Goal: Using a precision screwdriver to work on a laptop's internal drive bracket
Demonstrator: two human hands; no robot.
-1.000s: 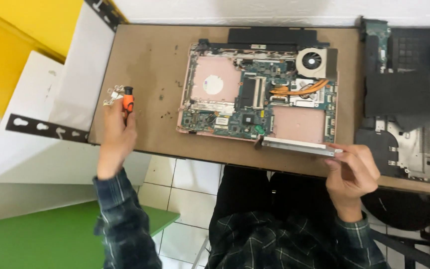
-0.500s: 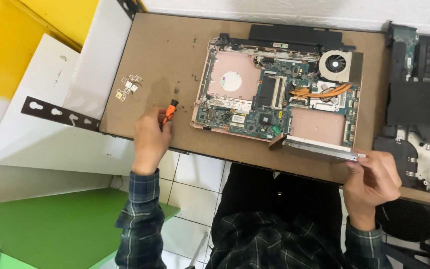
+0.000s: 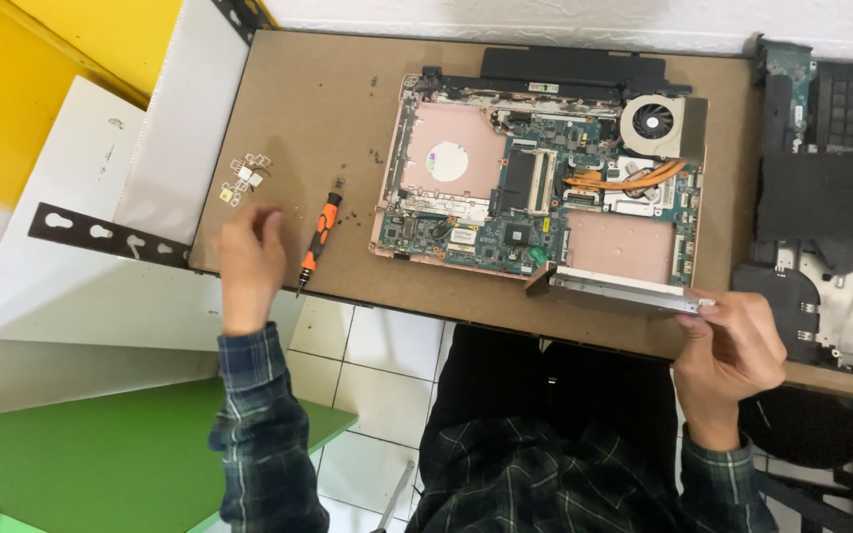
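Observation:
An opened laptop base (image 3: 545,192) lies on a brown board (image 3: 348,109), its green circuit board, copper heat pipe and fan (image 3: 654,123) bare. My right hand (image 3: 733,350) grips the right end of a flat silver drive (image 3: 624,286) that sticks out from the laptop's near edge. My left hand (image 3: 249,262) hovers over the board's near left corner with its fingers apart and nothing in them. An orange-and-black screwdriver (image 3: 316,242) lies on the board just right of that hand. Small metal brackets (image 3: 247,178) sit a little beyond the left hand.
Black laptop parts and a metal frame (image 3: 826,207) lie to the right of the board. White panels (image 3: 71,207) and a black slotted strip (image 3: 101,235) are at the left, a green surface (image 3: 101,454) below. White floor tiles show under the board's edge.
My left hand carried the screwdriver from the brackets toward the laptop, then laid it on the board and let go. My right hand stays on the drive.

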